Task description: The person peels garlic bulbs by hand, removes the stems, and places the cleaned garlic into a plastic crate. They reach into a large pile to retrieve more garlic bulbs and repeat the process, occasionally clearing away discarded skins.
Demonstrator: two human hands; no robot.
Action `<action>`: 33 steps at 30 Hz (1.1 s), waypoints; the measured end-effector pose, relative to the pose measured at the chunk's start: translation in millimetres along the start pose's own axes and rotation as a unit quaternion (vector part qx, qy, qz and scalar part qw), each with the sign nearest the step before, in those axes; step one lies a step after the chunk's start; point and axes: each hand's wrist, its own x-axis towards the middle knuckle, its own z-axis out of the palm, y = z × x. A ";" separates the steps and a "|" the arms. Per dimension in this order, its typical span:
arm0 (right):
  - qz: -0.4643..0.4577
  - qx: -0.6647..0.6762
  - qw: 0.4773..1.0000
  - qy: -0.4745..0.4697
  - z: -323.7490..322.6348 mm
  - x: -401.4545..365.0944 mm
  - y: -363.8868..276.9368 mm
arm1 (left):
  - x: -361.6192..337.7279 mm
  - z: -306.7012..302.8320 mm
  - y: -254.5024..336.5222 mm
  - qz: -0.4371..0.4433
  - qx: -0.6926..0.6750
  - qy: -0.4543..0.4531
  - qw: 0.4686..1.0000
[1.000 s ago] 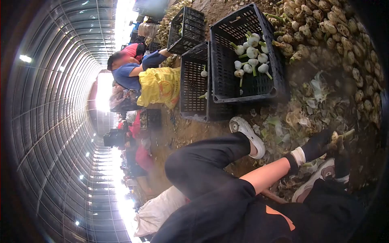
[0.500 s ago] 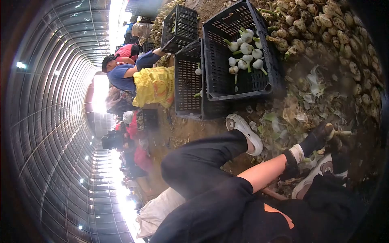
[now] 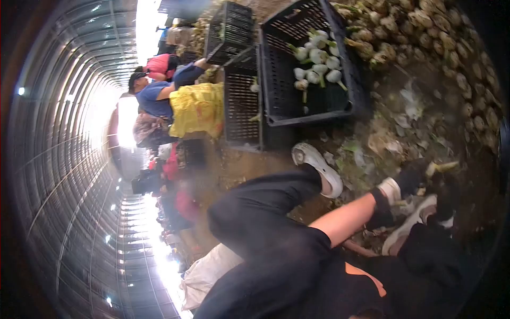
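Note:
My left hand (image 3: pixel 411 182), in a dark glove with a white cuff, is low on the right of the head view. Its fingers are closed on a garlic (image 3: pixel 442 167); a pale yellow-green length shows past the fingertips, while the bulb is hard to make out. Close beside it, a dark blurred shape at the end of a black sleeve (image 3: pixel 433 250) appears to be my right hand (image 3: pixel 445 201); its fingers cannot be made out. Below both hands lie my white shoe (image 3: pixel 406 226) and scattered peelings. White garlic bulbs (image 3: pixel 319 58) lie in a black crate (image 3: pixel 308 118) ahead.
A large heap of untrimmed garlic (image 3: pixel 425 26) lies beyond the peelings (image 3: pixel 388 138). More black crates (image 3: pixel 241 106) stand beside the first. A yellow sack (image 3: pixel 196 109) is near a seated person in blue (image 3: pixel 156 98). My other white shoe (image 3: pixel 319 167) is near the crate.
The whole view has shifted slightly, so the crates sit a little further left and up. The garlic length by my left hand now slants differently. The bulbs stay in the crate.

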 end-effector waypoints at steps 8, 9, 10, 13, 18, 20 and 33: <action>-0.284 -0.266 0.911 0.140 11.8 -12.7 -65.7 | -16.0 -20.2 86.1 0.070 0.137 0.129 0.980; -0.289 -0.274 0.908 0.132 11.2 -11.6 -68.1 | -9.4 -22.0 75.4 0.045 0.048 0.082 0.994; -0.294 -0.282 0.905 0.123 10.1 -11.2 -71.1 | -13.1 -27.8 106.8 -0.046 -0.029 0.052 0.997; -0.354 -0.281 0.880 0.143 5.4 1.1 -81.6 | -9.1 -35.6 98.3 -0.067 -0.006 -0.031 0.997; -0.256 -0.341 0.895 0.133 12.7 -9.3 -82.6 | -3.6 -36.2 102.6 0.073 0.117 0.085 0.987; -0.286 -0.329 0.891 0.129 10.9 -8.1 -91.0 | -3.4 -40.5 96.9 0.071 0.099 0.126 0.985; -0.303 -0.360 0.850 0.236 -10.5 23.7 -64.1 | -9.0 -58.3 120.0 -0.065 -0.040 -0.198 0.977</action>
